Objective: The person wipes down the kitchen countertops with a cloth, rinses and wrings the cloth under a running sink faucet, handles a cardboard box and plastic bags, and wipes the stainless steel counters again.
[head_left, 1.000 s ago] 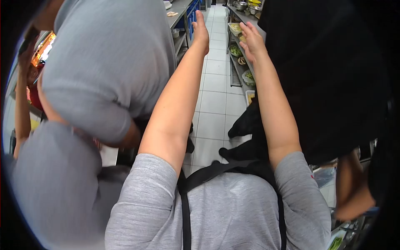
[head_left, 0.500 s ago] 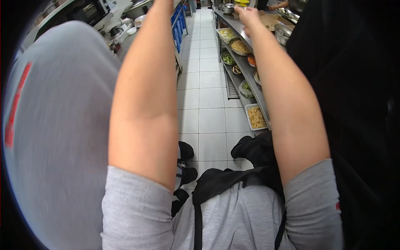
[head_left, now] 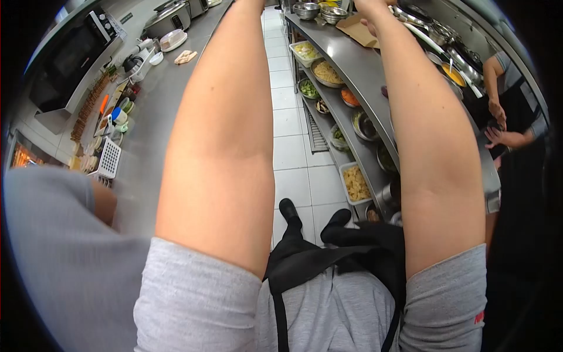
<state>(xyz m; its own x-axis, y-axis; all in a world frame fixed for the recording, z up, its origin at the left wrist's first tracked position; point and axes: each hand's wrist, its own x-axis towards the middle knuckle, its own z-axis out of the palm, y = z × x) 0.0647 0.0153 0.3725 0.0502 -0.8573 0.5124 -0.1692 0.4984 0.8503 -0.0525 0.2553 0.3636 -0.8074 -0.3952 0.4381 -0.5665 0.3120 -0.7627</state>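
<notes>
Both my arms reach forward to the top edge of the head view. Of my left hand (head_left: 252,4) only the base shows, beside the left counter's edge; its fingers are cut off. My right hand (head_left: 373,8) is also cut by the top edge, above the right-hand steel counter (head_left: 337,44). A bent fingertip or two shows under it, but what it holds, if anything, is hidden. Just beside that hand lies an opened brown cardboard box (head_left: 358,30), and metal bowls (head_left: 306,10) stand to its left.
Shelves under the right counter hold noodles (head_left: 327,73), greens (head_left: 308,89) and a tub of pale chunks (head_left: 356,182). On the left counter (head_left: 170,88) are a white basket (head_left: 108,157) and a cloth (head_left: 186,57). Co-workers stand on both sides; one's hands (head_left: 497,126) are at right.
My view has swung, showing more of both counters. My right hand sits higher and further right in view. The grey-shirted co-worker at left is lower in view; another's hands now show at right.
</notes>
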